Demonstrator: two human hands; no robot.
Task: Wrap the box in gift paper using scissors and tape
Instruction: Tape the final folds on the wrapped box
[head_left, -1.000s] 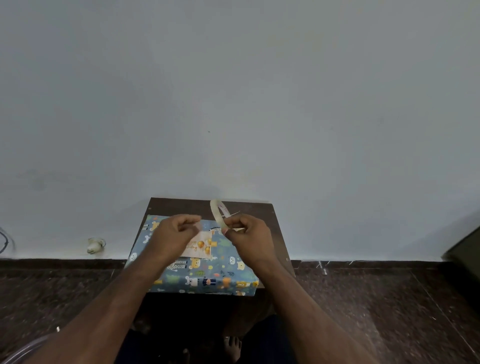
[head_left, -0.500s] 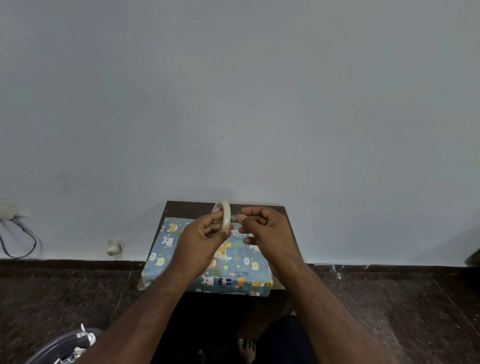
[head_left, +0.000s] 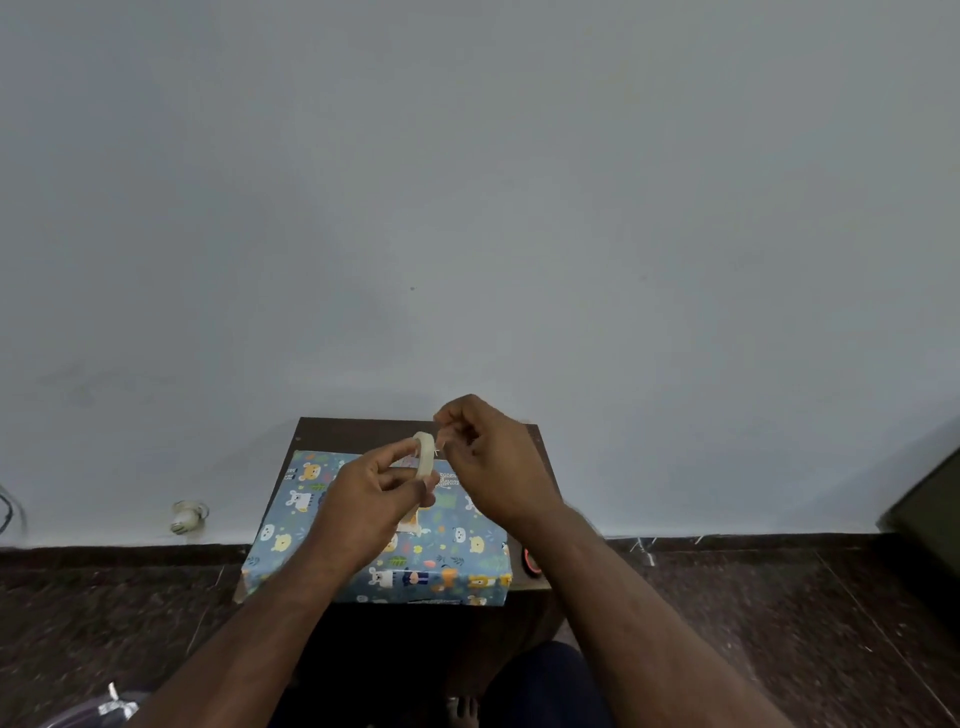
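Above the box (head_left: 379, 540), w/ both hands raised off it, we're mid-tape: our left hand (head_left: 374, 499) grips the tape roll (head_left: 425, 453) w/ fingers curled round its ring, and our right hand (head_left: 493, 457), just right of the roll, pinches at the roll's edge, prob. the loose tape end, tho the strip itself is too thin & clear to make out for sure. Box sits on the small dark bench (head_left: 363, 431), against the wall (head_left: 467, 208), filling most of the top; a bare strip of bench shows behind the box. As for progress, approx. most of the way, we'd judge: gift paper (head_left: 457, 566) w/ animal print covers the box's top and the near side we can see, and a paler patch near the box's middle, just under our hands, may be a seam or a flap not yet fixed down; can't tell which. Far side & both ends of the box are hidden from us, so whether those folds are done is unknown. Left to do, we reckon: pull a length of tape, cut or tear it, press it over the seam, then check the ends. Scissors aren't clearly in view; a small red-ringed thing (head_left: 531, 560) lies on the bench just right of the box, could be a handle, not sure.
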